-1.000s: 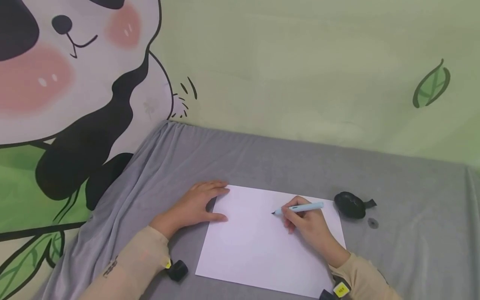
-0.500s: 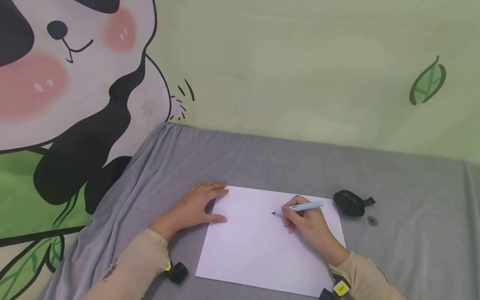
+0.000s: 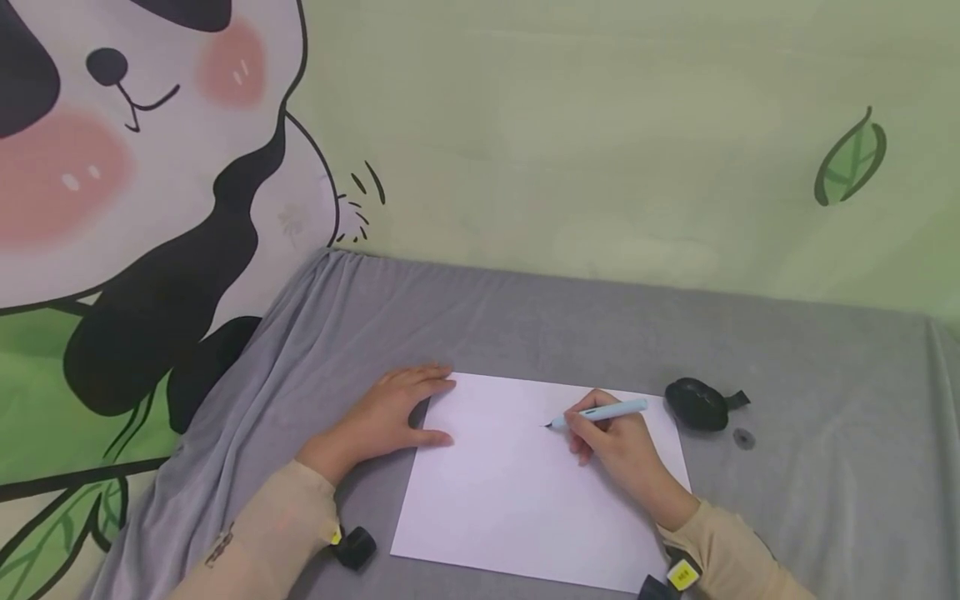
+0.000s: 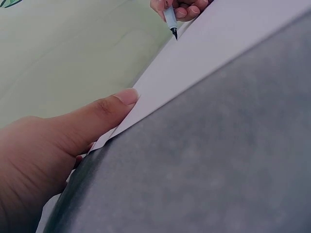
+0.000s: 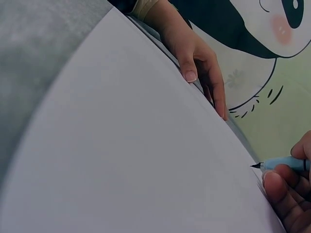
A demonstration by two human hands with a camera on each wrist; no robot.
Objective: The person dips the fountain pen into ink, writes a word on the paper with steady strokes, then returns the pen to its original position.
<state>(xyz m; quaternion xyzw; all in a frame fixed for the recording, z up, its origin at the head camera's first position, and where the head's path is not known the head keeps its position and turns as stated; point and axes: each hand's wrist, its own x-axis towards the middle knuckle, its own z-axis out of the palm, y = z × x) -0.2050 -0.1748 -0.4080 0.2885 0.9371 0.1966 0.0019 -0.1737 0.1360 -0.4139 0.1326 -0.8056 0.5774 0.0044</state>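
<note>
A white sheet of paper (image 3: pixel 480 500) lies on the grey cloth. My left hand (image 3: pixel 378 417) rests at its left edge, thumb and fingers spread and straight, fingertips on the paper. Seen in the left wrist view, the thumb (image 4: pixel 104 109) lies along the sheet's edge. My right hand (image 3: pixel 618 446) pinches a light blue pen (image 3: pixel 611 411) over the upper right part of the sheet. The pen's dark pointed nib (image 5: pixel 256 166) faces left, right at the paper. A faint short line shows just left of the nib in the head view.
Right of the paper lies a black oval object (image 3: pixel 696 404) with a short tab, beside a small dark disc (image 3: pixel 743 438). Grey cloth (image 3: pixel 825 467) covers the surface up to a pale green wall (image 3: pixel 600 150) with a painted panda (image 3: pixel 165 275).
The nib has shifted slightly right, and a faint short line now shows beside it. The left hand stays at the paper's edge. The head view has tilted a little.
</note>
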